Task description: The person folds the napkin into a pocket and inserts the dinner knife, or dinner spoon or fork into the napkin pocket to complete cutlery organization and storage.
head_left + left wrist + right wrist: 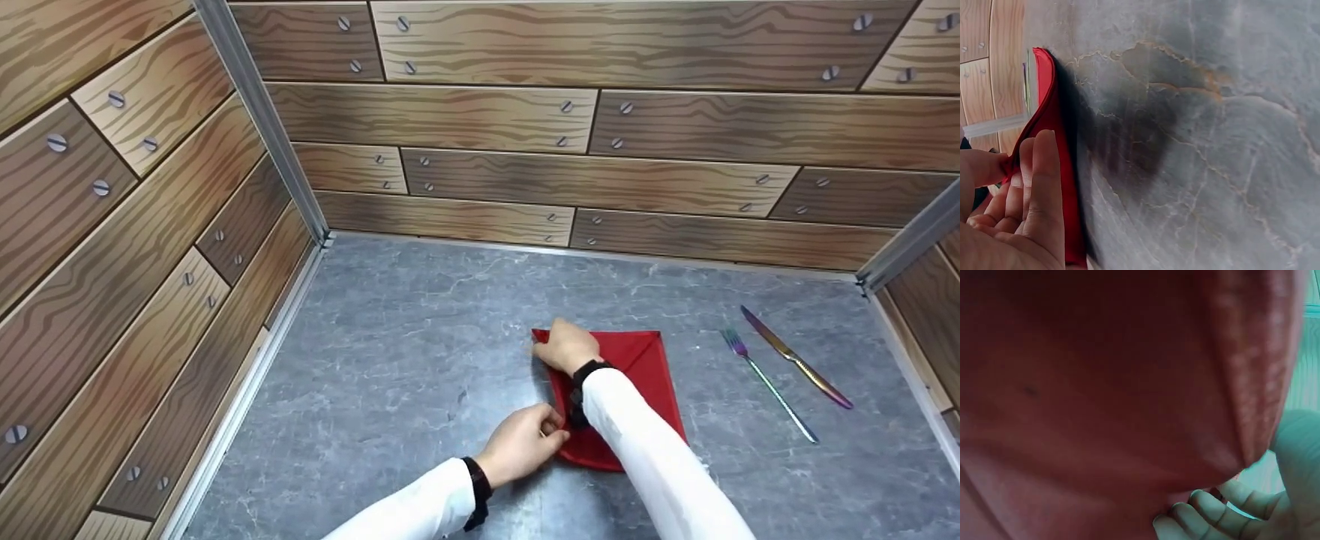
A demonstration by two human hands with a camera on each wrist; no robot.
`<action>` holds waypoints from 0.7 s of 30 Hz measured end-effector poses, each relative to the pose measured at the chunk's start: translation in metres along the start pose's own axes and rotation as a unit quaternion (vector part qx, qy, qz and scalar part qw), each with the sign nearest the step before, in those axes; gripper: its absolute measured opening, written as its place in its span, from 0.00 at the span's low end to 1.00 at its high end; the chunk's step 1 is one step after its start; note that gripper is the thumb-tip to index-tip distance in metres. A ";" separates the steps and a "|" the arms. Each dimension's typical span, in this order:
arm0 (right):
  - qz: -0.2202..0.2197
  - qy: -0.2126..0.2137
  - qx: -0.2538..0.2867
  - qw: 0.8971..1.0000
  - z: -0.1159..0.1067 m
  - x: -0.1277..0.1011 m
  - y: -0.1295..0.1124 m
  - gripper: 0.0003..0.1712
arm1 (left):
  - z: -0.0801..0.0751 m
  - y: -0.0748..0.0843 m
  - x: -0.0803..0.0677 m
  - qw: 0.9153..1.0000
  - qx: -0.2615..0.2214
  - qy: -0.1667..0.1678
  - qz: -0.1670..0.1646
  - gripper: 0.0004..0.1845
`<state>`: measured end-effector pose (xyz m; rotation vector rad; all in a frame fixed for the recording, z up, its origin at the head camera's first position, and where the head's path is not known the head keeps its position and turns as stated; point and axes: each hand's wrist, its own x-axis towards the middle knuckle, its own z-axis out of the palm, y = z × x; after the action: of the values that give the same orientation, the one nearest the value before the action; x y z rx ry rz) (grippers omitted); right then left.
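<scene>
A red napkin (649,375), folded to a pointed shape, lies on the grey marble-look table (420,352). My left hand (551,431) pinches the napkin's lower left edge. In the left wrist view the thumb and fingers of the left hand (1015,164) nip the red napkin (1050,118) and lift its edge off the table. My right hand (553,341) sits with curled fingers on the napkin's far left corner. In the right wrist view the red napkin (1100,382) fills the frame, and the right hand (1202,514) curls at its edge.
A rainbow-tinted fork (766,382) and knife (796,357) lie side by side right of the napkin. Wood-plank walls (585,120) close the table at the back and on both sides, with metal corner posts (259,112).
</scene>
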<state>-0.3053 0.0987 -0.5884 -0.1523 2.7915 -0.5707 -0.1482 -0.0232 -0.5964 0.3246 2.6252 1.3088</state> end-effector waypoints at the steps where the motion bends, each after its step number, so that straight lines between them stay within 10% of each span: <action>1: -0.002 0.004 -0.002 1.000 -0.001 0.000 0.000 0.24 | 0.000 -0.001 -0.001 1.000 -0.001 0.001 0.001 0.05; 21: -0.027 0.056 0.010 0.998 -0.036 0.001 0.002 0.19 | -0.017 -0.012 -0.026 0.998 -0.054 0.015 -0.009 0.04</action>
<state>-0.3168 0.1134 -0.5581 -0.1983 2.8965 -0.6399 -0.1292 -0.0502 -0.5943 0.2655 2.5627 1.4552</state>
